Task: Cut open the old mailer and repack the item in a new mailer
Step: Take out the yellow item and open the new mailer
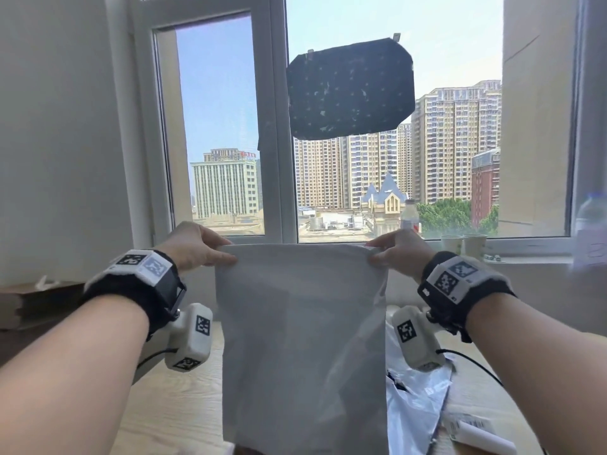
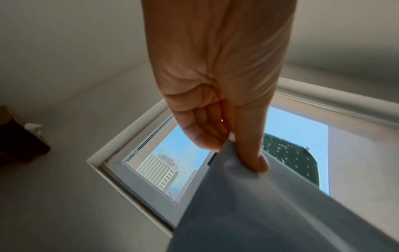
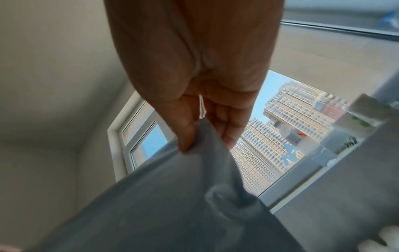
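I hold a plain white mailer (image 1: 302, 339) upright in front of me, above the wooden table (image 1: 177, 405). My left hand (image 1: 200, 247) pinches its top left corner between thumb and fingers. My right hand (image 1: 394, 252) pinches the top right corner the same way. In the left wrist view the left hand (image 2: 233, 141) has its thumb on the mailer (image 2: 270, 213) sheet. In the right wrist view the right hand (image 3: 202, 133) grips the mailer (image 3: 172, 204) edge. A crumpled, shiny old mailer (image 1: 417, 399) lies on the table at the right, partly behind the held one.
A window (image 1: 361, 126) with a dark sheet (image 1: 348, 90) taped to it faces me. Two paper cups (image 1: 464, 246) and a bottle (image 1: 410, 215) stand on the sill. A labelled white item (image 1: 476, 431) lies at the lower right. Brown boxes (image 1: 36, 303) sit at the left.
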Demonstrator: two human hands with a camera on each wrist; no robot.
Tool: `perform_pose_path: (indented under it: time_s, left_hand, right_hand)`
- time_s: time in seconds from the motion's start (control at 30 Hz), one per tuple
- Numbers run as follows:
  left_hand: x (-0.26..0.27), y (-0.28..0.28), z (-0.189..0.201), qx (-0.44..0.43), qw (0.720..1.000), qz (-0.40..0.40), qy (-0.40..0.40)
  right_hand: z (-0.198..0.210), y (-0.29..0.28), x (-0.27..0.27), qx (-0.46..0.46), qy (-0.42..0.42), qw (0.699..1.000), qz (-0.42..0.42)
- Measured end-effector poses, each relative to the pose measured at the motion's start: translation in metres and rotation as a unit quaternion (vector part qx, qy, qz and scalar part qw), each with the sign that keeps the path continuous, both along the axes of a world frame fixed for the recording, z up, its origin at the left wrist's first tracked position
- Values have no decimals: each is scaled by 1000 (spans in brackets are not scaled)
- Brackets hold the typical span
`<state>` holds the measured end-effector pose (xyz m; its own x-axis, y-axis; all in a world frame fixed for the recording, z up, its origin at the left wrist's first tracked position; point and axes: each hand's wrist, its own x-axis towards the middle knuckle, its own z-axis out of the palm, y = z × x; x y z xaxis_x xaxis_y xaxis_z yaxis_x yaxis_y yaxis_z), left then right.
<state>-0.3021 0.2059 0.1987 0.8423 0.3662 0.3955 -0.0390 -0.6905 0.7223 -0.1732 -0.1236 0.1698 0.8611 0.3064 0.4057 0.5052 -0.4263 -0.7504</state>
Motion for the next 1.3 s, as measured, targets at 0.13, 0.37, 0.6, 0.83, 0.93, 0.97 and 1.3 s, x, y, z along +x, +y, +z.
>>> perform_pose_path:
  time_s: [0.13, 0.37, 0.6, 0.83, 0.93, 0.97, 1.3]
  left_hand:
    - [2, -3, 0, 70, 997, 32, 18]
    - [1, 3, 3, 98, 991, 46, 81]
    - [12, 16, -12, -197, 977, 14, -79]
    - [23, 65, -12, -152, 963, 96, -202]
    - [14, 82, -6, -178, 949, 95, -243]
    - [11, 85, -10, -182, 948, 96, -243]
    - [-62, 68, -162, -68, 985, 137, 84]
  right_hand:
    - [4, 2, -2, -61, -27, 997, -36]
    - [9, 4, -4, -51, -6, 998, -24]
    - [4, 50, 12, 103, 114, 988, 24]
    - [7, 108, 29, 270, 89, 958, 49]
    - [14, 118, 21, 312, 74, 941, 108]
    - [11, 119, 19, 313, 75, 939, 119]
    - [-134, 89, -19, -11, 172, 975, 140]
